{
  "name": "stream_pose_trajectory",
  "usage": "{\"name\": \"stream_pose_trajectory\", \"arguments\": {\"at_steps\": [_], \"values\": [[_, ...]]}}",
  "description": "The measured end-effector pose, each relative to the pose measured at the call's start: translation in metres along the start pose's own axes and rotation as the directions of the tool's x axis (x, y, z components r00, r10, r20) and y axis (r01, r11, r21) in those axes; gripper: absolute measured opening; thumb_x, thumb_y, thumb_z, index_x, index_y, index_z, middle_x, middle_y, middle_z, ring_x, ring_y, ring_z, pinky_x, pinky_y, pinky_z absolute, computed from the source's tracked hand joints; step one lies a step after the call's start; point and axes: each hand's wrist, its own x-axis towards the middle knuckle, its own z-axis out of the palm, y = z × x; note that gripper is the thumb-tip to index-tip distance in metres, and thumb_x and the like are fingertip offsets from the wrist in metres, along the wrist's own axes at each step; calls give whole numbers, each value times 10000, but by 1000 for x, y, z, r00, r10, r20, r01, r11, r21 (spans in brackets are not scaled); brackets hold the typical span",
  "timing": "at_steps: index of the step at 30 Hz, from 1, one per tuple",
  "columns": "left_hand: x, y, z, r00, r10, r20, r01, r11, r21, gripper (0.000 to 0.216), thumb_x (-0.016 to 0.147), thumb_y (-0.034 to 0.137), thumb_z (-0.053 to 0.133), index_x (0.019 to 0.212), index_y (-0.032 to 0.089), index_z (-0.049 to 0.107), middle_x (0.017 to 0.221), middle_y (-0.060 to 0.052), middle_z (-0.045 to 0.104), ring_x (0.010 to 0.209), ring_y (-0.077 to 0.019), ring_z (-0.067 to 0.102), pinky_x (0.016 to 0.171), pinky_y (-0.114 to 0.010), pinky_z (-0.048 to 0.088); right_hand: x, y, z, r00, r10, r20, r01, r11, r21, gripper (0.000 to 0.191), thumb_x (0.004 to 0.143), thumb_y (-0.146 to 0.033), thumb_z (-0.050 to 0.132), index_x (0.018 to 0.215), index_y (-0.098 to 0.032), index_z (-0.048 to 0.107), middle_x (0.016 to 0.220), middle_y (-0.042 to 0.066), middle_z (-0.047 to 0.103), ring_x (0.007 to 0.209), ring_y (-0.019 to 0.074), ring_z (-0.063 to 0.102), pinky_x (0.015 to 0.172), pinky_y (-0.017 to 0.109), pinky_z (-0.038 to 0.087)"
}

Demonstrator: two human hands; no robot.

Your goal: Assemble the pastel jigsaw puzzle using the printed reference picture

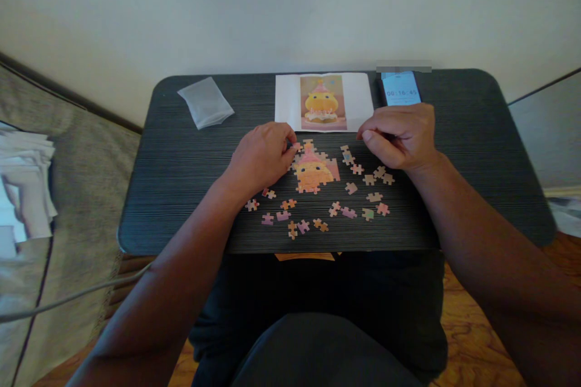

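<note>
A partly joined jigsaw puzzle (313,172) of a yellow cartoon face with a pink hat lies on the dark table. My left hand (265,154) reaches in from its left side, with thumb and fingertips closed on a small puzzle piece (297,147) at the puzzle's upper left edge. Curled up by the lower right corner of the printed reference picture (323,103), my right hand (402,136) shows nothing between its fingers. Loose pieces (348,212) are spread below and to the right of the joined part.
A phone (402,89) with a running timer lies at the back right of the table (181,163), just beyond my right hand. At the back left is a clear plastic bag (206,103). Stacked papers (27,187) rest on cloth at far left. A wall stands behind.
</note>
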Motion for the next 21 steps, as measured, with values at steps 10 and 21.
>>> {"name": "stream_pose_trajectory", "arguments": {"at_steps": [10, 21], "values": [[0, 2, 0, 1000, -5, -2, 5, 1000, -9, 75, 1021, 226, 694, 1001, 200, 762, 794, -19, 666, 771, -202, 588, 792, -383, 457, 0, -2, 0, 999, 37, 4, -37, 999, -33, 264, 992, -501, 716, 809, -314, 745, 693, 31, 698, 614, 246, 617, 597, 494, 466], [-5, 4, -11, 1000, -4, 15, 4, 1000, 3, 64, 1041, 205, 710, 1027, 184, 768, 847, -32, 674, 791, -211, 600, 798, -397, 463, 4, -1, 1, 990, -113, -85, 115, 993, 13, 196, 996, -374, 723, 819, -291, 740, 659, -7, 664, 552, 193, 569, 559, 411, 374]]}}
